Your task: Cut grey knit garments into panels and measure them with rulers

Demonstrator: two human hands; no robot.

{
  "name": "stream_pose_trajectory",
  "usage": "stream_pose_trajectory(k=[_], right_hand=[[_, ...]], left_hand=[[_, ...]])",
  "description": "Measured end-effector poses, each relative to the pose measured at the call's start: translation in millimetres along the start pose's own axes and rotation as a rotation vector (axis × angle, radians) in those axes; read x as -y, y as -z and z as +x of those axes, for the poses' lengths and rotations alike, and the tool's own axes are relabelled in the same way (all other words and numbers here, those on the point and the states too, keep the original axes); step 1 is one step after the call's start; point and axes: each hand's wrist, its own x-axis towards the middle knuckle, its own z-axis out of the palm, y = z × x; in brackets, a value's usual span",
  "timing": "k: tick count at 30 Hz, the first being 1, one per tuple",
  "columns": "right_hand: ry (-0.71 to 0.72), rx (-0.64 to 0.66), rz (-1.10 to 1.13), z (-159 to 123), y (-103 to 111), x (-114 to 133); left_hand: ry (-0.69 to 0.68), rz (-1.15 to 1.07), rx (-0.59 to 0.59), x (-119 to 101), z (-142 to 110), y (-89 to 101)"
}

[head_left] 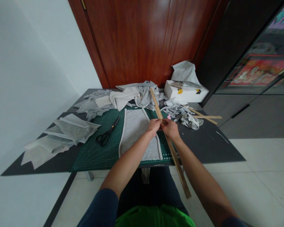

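A long wooden ruler [177, 164] slants over the table, its near end sticking out past the front edge. My left hand [154, 126] and my right hand [170, 128] meet at its middle, both closed on it with fingertips close together. Below my hands, a grey piece of fabric [133, 126] with pale rolled side edges lies flat on the green cutting mat [90, 157]. My left forearm covers part of this fabric. Black-handled scissors [106, 134] rest on the mat to the left, blades pointing away from me.
Folded grey fabric [71, 129] lies on the left, and heaped cloth [130, 96] lines the back. A white box [186, 94] stands at the back right, near fabric scraps [190, 121] and crossed wooden strips [209, 117]. A wooden door [142, 41] rises behind the table.
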Motion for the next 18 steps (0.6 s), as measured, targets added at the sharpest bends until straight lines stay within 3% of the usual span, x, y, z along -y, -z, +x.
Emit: stream_pose_trajectory(k=[9,13,18], right_hand=[[-0.04,0.014,0.074,5,2,-8],[-0.016,-0.054,-0.101,17,14,-30],[-0.086,-0.093,-0.319,27,27,-71]], left_hand=[[0.025,-0.114,-0.066,-3,-8,13.9],[0.017,-0.106,-0.137,-5,-8,22.7],[-0.005,-0.104,-0.168,-10,-12,39.4]])
